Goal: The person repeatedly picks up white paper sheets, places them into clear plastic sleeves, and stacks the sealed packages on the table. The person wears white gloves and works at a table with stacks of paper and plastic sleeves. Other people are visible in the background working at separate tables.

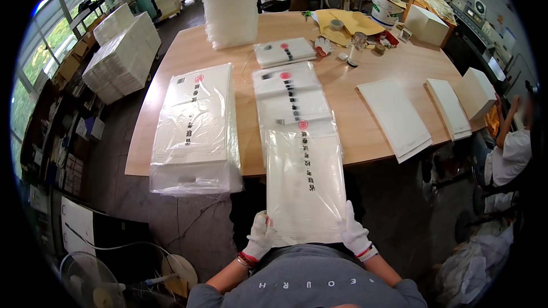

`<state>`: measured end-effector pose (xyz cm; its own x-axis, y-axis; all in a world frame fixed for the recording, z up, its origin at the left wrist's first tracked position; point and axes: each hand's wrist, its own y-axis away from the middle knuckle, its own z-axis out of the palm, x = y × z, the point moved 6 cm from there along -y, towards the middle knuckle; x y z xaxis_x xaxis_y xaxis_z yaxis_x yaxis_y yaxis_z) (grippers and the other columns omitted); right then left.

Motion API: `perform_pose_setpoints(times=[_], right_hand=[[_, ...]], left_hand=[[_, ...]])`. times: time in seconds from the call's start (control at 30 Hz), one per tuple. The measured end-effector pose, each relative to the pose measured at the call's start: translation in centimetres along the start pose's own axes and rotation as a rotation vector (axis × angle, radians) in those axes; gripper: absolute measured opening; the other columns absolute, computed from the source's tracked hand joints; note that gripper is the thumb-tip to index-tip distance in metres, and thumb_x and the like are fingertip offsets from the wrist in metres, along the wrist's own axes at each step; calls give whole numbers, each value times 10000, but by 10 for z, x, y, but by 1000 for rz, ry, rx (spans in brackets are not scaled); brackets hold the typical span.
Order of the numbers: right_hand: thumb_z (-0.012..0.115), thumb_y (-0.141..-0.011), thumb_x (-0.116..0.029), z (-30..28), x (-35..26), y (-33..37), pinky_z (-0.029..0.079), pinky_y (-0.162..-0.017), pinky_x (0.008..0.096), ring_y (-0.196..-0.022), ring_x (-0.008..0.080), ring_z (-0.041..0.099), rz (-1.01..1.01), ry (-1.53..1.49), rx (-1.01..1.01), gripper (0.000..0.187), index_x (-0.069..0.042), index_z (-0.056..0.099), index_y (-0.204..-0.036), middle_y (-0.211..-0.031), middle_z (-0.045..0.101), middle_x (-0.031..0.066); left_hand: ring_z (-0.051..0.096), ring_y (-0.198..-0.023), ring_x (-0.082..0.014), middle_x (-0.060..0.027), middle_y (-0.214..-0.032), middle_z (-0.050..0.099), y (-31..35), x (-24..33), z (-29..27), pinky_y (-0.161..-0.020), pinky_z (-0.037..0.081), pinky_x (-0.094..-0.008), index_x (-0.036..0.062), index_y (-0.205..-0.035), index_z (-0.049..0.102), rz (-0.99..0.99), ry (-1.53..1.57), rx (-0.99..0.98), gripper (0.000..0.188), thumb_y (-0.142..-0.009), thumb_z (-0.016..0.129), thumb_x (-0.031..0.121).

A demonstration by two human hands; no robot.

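Note:
A clear plastic bag with a stack of white paper in it [302, 205] lies lengthwise in front of me, its near end against my body, past the table edge. My left hand [260, 235], in a white knit glove, is closed on its near left edge. My right hand [354, 231], gloved likewise, holds the near right edge, its fingers lying along the side. The bag's far end overlaps a pile of flat printed plastic bags [291, 94]. To the left sits a tall pile of bagged paper [197, 117] in clear wrapping.
More folded plastic bags [285, 51] lie farther back beside a tall white bundle [228, 5]. On the right are paper stacks [394, 117], [448, 105] and a white block [476, 94]. Tape, a spare glove [323, 46] and yellow envelopes [348, 25] lie at the back. A person [511, 154] sits at right.

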<state>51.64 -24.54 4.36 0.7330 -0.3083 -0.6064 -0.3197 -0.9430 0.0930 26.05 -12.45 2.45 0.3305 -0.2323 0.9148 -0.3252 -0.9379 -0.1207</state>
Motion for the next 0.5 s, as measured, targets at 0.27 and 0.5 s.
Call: perform_pose_setpoints(times=[0.27, 0.5], right_hand=[[448, -891, -247, -8, -46, 29, 470, -519, 464, -651, 372, 609, -104, 207, -253, 446, -37, 370, -1277, -805, 626, 187], [488, -845, -165, -56, -20, 19, 492, -534, 401, -567, 312, 606, -8, -77, 161, 332, -37, 567, -1141, -745, 629, 186]], left_hand=[[560, -966, -219, -158, -1012, 571, 44, 23, -10, -723, 488, -296, -16, -1090, 538, 288, -186, -410, 258, -840, 534, 50], [533, -604, -155, -91, -751, 537, 9, 22, -23, -576, 472, -291, 15, -728, 451, -53, 99, -61, 100, -777, 470, -70]])
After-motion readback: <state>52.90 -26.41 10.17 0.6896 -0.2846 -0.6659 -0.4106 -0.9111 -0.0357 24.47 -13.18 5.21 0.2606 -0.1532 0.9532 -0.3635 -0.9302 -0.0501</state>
